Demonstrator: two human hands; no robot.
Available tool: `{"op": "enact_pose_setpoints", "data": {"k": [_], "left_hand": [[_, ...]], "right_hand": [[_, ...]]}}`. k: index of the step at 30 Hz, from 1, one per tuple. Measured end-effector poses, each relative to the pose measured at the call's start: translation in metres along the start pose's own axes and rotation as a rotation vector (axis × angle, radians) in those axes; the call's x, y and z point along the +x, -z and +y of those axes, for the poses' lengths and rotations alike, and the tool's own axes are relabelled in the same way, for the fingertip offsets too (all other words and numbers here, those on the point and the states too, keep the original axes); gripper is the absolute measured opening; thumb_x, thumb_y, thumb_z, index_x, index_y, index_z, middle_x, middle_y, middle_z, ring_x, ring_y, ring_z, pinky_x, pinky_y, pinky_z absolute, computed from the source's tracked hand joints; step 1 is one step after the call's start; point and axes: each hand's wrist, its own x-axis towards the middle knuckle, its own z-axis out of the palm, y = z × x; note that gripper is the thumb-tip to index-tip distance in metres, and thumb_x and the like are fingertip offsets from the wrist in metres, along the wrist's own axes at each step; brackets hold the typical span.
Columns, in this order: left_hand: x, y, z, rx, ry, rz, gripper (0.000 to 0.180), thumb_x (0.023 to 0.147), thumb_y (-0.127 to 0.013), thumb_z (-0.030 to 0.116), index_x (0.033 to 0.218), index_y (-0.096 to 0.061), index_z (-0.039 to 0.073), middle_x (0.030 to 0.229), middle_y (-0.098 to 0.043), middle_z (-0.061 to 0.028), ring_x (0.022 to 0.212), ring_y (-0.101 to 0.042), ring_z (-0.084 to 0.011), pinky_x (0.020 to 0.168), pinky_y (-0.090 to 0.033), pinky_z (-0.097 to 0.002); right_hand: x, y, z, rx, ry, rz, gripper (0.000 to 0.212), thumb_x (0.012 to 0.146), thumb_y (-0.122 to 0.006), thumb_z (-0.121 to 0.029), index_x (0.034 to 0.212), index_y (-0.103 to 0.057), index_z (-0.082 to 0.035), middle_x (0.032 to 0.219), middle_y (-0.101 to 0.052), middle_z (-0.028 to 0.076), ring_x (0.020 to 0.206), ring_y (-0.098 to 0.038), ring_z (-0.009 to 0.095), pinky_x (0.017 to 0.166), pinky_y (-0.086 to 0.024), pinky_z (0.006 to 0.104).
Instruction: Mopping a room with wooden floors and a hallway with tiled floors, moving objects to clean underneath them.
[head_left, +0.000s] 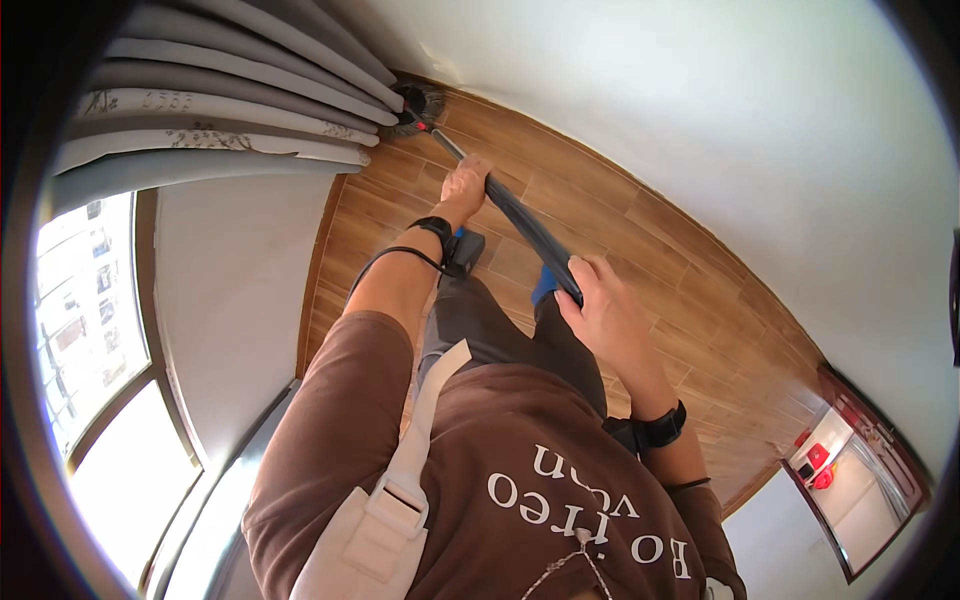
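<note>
With your left hand [467, 183] and right hand [602, 300], you are gripping the dark mop pole [528, 224], your brown shirt [500, 420] showing white lettering [572, 517].

Room in home, it seems; bedroom or living room, cannot tell which. Signs: wood-look plank floor [640, 260], plain white wall [760, 120] along its right edge, grey curtains [230, 105] with floral print bunched at far left corner, bright window [95, 320] at left, brown-framed opening [858, 505] near lower right corner.
</note>
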Motion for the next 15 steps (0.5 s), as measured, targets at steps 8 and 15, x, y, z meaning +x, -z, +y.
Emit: {"op": "enact_pose_setpoints", "data": {"k": [8, 15], "left_hand": [[-0.013, -0.045, 0.25, -0.027, -0.123, -0.257, 0.026, 0.076, -0.063, 0.012, 0.101, -0.058, 0.018, 0.106, -0.056, -0.005, 0.115, -0.048, -0.0227, 0.099, -0.029, -0.0595], [-0.023, -0.068, 0.392, -0.524, -0.495, -0.364, 0.022, 0.076, -0.07, 0.021, 0.09, -0.055, 0.013, 0.084, -0.063, -0.0076, 0.091, -0.061, -0.0283, 0.09, -0.04, -0.0454]], "right_hand": [[-0.144, 0.146, 0.091, -0.12, -0.216, 0.077, 0.034, 0.075, -0.067, -0.008, 0.108, -0.061, -0.004, 0.092, -0.061, 0.017, 0.078, -0.06, 0.03, 0.067, -0.048, 0.0371], [-0.227, 0.244, 0.041, -0.366, -0.147, 0.08, 0.031, 0.066, -0.061, 0.001, 0.098, -0.061, 0.005, 0.093, -0.063, 0.022, 0.077, -0.061, 0.034, 0.071, -0.048, 0.0348]]}}
